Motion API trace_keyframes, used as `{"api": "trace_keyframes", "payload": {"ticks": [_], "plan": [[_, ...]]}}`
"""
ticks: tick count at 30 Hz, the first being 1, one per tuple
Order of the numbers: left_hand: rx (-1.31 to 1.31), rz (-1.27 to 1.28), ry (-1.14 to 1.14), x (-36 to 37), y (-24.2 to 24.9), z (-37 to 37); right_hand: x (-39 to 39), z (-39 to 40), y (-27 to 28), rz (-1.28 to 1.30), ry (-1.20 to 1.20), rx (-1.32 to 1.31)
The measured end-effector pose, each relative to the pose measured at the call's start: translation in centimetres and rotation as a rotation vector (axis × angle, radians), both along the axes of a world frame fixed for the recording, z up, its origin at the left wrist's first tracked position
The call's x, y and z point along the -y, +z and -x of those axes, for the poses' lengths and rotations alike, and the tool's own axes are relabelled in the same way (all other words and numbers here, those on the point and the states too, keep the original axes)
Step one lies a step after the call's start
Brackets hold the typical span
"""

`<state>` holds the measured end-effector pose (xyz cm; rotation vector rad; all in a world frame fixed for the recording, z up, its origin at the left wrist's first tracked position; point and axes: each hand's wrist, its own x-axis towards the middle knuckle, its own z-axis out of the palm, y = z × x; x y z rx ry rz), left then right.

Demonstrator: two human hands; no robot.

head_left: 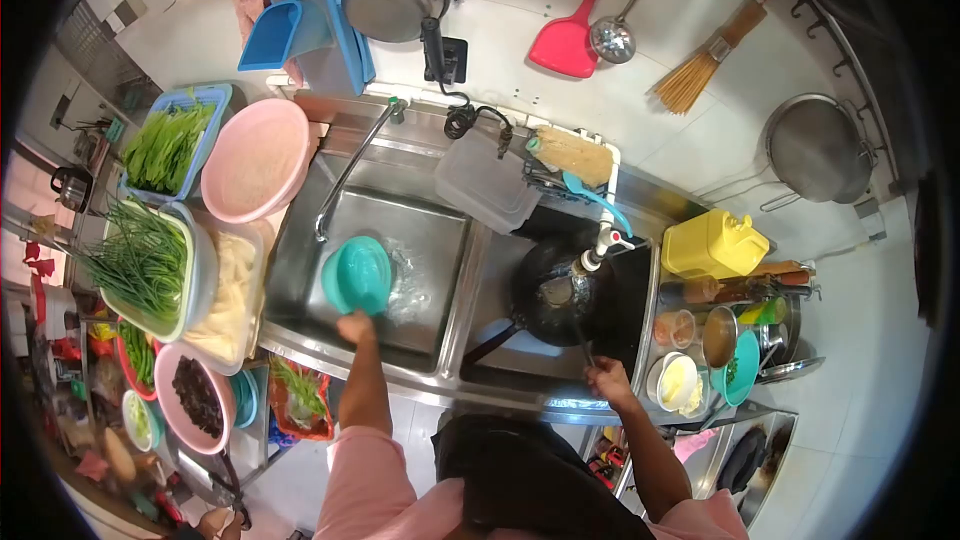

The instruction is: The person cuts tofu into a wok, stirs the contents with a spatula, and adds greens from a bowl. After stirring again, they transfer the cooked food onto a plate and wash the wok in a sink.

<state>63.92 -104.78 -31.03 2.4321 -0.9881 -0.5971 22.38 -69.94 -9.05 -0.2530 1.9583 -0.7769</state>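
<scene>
My left hand (354,327) is closed on the near edge of a teal bowl (357,275), which is tilted in the left sink basin (420,330). Water ripples on the basin floor to the bowl's right. In the right basin sits a black wok (540,315) with some liquid at its middle, under a tap with a red handle (592,258). My right hand (607,378), at the right basin's front edge, is closed round the handle of a thin utensil (581,336) that reaches into the wok; its far end is hard to make out.
Left of the sink stand a pink basin (256,160) and tubs of greens (145,265). A clear plastic box (485,180) lies behind the basins. At the right are a yellow jug (712,244), small bowls (673,380) and a teal bowl of greens (743,368).
</scene>
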Motion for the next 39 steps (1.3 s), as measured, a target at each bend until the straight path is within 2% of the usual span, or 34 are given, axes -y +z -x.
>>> {"api": "trace_keyframes", "payload": {"ticks": [3,6,9,10,13,17,18,19,21,22,25,30,33,35,38,39], "plan": [[0.002,-0.045,-0.220,-0.5,0.0,1.6,0.2,-0.8,0.8,-0.026,-0.025,0.003],[0.055,0.037,-0.213,-1.4,0.0,3.8,-0.4,-0.9,1.2,-0.038,0.006,0.039],[-0.281,0.091,0.012,-1.9,-4.1,3.6,-1.1,-0.4,1.0,-0.023,0.018,0.039],[-0.451,0.202,0.014,-2.9,-2.2,4.1,-1.4,-0.4,1.1,-0.013,0.005,0.031],[-0.932,0.369,0.040,-6.4,8.0,6.0,-2.4,0.3,0.3,0.018,0.006,0.067],[-1.001,0.379,-0.068,-10.5,16.9,8.1,-2.9,1.3,-1.7,0.136,-0.027,0.141],[-1.015,0.383,-0.078,-11.4,18.2,9.3,-2.3,1.3,0.7,0.120,0.069,0.078],[-1.029,0.389,-0.086,-12.3,19.1,10.4,-2.4,1.4,0.2,0.140,0.039,0.120],[-1.026,0.368,-0.129,-14.3,20.1,12.9,-2.5,1.7,-1.3,0.178,-0.013,0.203],[-1.038,0.383,-0.201,-15.3,19.8,14.0,-2.5,2.0,-1.2,0.195,0.003,0.224],[-1.025,0.449,-0.223,-18.2,19.7,18.4,-2.3,2.2,-0.7,0.226,0.013,0.287],[-0.713,0.470,-0.482,-19.7,15.8,21.5,-2.2,2.5,-0.1,0.223,0.004,0.303],[-0.526,0.517,-0.551,-19.1,17.0,22.6,-2.3,2.8,0.9,0.191,0.026,0.252],[-0.416,0.578,-0.569,-18.5,18.9,22.7,-2.6,2.9,0.7,0.229,-0.039,0.297],[-0.311,0.538,-0.556,-17.2,20.8,20.9,-3.2,3.6,-0.1,0.245,-0.132,0.406],[-0.401,0.624,-0.530,-16.6,20.9,20.0,-3.6,3.9,-0.4,0.243,-0.162,0.449]]}}
